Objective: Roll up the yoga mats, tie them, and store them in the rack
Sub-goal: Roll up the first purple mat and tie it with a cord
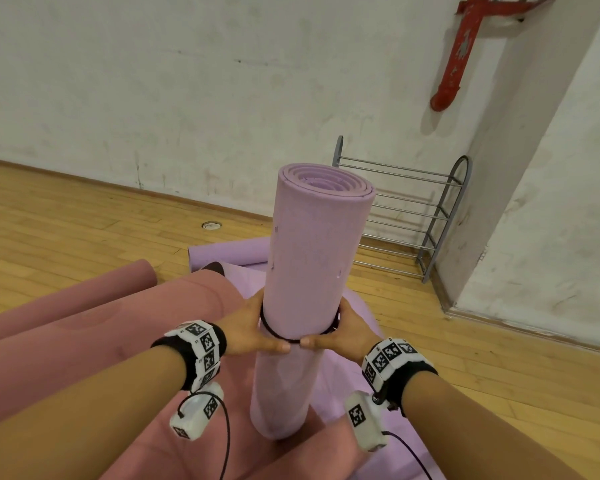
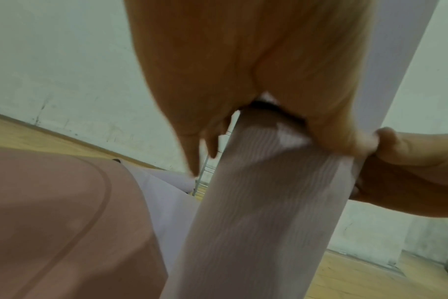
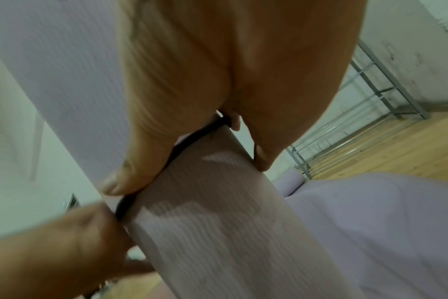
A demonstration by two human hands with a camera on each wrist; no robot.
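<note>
On wooden floor [image 1: 84, 220] — left hand [image 1: 246, 327], right hand [image 1: 347, 329] clasp upright rolled mat [image 1: 312, 254].

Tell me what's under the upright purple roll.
The rolled mat stands on a pink mat, beside a flat purple mat. Its bottom end is hidden.

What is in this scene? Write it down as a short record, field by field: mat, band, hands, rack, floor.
mat: rolled lilac yoga mat, stood upright on end on a pink mat
band: black band looped around the roll, about halfway up
left hand: left hand grips the band and roll from the left
right hand: right hand grips the band and roll from the right; thumbs nearly meet in front
rack: grey metal rack by the wall, nothing visible on its shelves
floor: wooden floor, with further pink and lilac mats
</note>
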